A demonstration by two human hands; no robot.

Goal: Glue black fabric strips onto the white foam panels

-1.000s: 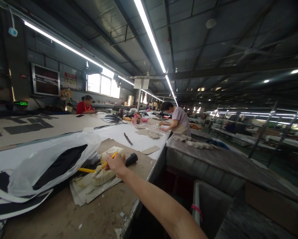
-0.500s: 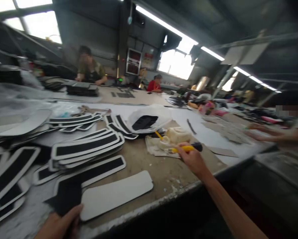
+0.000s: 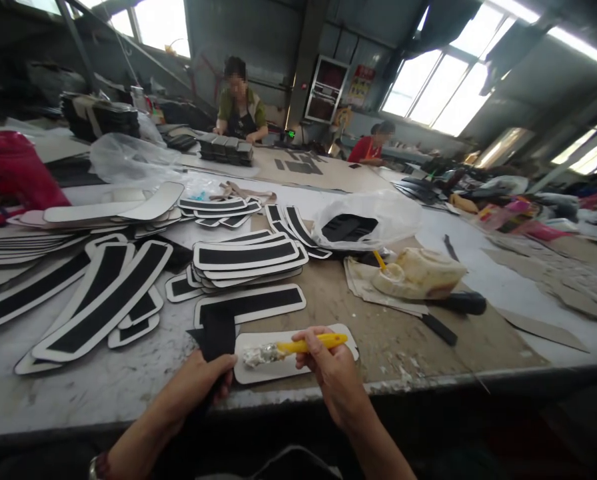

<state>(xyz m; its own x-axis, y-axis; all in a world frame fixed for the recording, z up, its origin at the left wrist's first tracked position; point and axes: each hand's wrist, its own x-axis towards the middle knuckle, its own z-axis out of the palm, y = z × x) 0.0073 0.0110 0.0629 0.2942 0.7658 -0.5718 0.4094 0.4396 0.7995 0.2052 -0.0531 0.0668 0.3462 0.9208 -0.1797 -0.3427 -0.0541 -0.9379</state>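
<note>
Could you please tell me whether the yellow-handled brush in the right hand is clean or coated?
Coated: the yellow-handled brush in the right hand has white, clumpy matter on its bristle end.

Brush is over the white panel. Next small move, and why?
Probably stroke the brush rightward along the white panel: the bristles look coated in white and are over the panel's left end, the right hand grips the brush, and the left hand holds black material beside that end.
</note>
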